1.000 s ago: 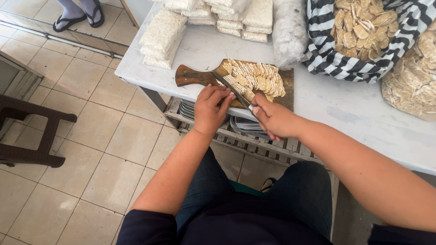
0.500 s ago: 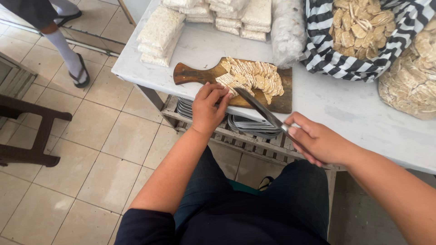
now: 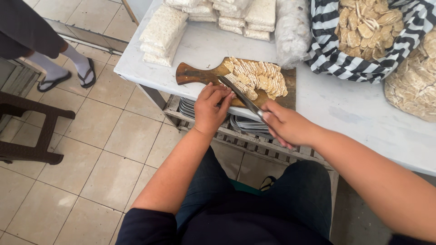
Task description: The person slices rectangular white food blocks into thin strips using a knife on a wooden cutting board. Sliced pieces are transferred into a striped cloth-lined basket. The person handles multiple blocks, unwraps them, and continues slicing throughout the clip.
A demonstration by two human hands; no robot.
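A brown wooden cutting board [image 3: 195, 73] with a handle lies on the white table [image 3: 336, 111], covered with pale cut slices [image 3: 261, 78]. My right hand [image 3: 286, 124] grips a long knife [image 3: 238, 94] by its handle, the blade slanting up and left over the board's near edge. My left hand [image 3: 213, 108] rests at the board's front edge, fingertips touching a pale piece right beside the blade.
Wrapped pale blocks [image 3: 162, 32] are stacked at the table's back left. A striped cloth bundle [image 3: 359, 63] holds dried pieces, with a clear bag [image 3: 415, 81] at right. Metal plates [image 3: 247, 123] sit on a shelf under the table. Another person's feet [image 3: 68, 75] and a dark stool [image 3: 34, 131] stand at left.
My right hand, which had drawn back to the right with the knife, has brought the blade forward over the board again. The other person's feet stepped further in at left.
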